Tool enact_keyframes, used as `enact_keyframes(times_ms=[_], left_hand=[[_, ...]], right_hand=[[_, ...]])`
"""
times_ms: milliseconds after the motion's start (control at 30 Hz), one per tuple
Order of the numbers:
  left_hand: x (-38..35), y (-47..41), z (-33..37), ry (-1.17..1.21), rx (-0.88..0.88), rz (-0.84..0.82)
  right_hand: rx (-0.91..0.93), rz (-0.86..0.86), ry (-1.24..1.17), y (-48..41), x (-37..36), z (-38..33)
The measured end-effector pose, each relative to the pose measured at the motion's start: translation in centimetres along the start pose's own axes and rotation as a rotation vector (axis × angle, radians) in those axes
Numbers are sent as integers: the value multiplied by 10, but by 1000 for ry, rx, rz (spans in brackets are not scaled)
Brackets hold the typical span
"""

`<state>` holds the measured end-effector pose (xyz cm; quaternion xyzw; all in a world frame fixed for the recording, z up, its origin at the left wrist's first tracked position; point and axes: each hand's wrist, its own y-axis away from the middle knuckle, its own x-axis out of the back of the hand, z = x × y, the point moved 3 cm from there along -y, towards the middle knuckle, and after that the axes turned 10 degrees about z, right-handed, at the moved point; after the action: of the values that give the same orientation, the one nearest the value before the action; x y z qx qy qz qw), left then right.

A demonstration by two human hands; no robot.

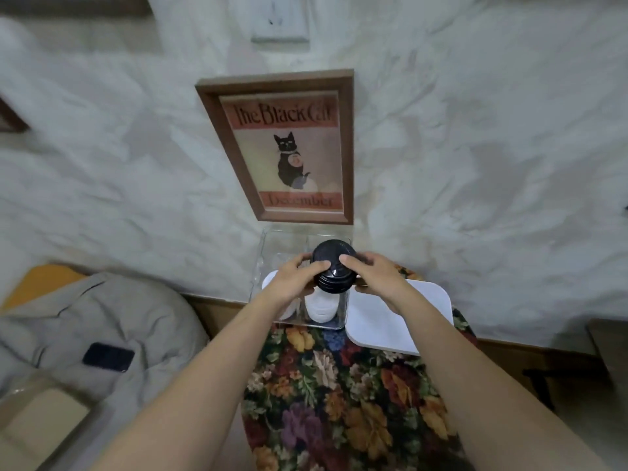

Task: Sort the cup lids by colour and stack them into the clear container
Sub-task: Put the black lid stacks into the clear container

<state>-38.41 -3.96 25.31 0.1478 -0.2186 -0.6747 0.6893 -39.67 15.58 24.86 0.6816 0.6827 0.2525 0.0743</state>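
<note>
Between left hand (294, 279) and right hand (373, 272), both gripping it, was a black lid stack (333, 252); white lids (321, 309) stood beneath.

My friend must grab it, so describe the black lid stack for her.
Find the framed Black Cat poster on the wall; directly below it a clear container stands on the floral tablecloth. The left hand and right hand hold the black lid stack over it, dark against the white lids inside.

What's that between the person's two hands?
A stack of black round plastic cup lids, gripped by the left hand and right hand, seen in the head view.
</note>
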Motion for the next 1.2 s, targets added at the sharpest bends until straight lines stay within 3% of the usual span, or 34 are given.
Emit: enact_keyframes(times_ms=[267, 567, 1000, 1200], left_hand=[[4, -61, 22, 140, 124, -111], [3, -97, 25, -17, 136, -28], [-6, -126, 6, -29, 150, 41], [-7, -125, -6, -104, 142, 69]], right_hand=[[-14, -33, 13, -62, -12, -24], [-79, -30, 159, -98, -25, -28], [-58, -83, 478, -124, -38, -38], [53, -54, 612, -123, -40, -31]])
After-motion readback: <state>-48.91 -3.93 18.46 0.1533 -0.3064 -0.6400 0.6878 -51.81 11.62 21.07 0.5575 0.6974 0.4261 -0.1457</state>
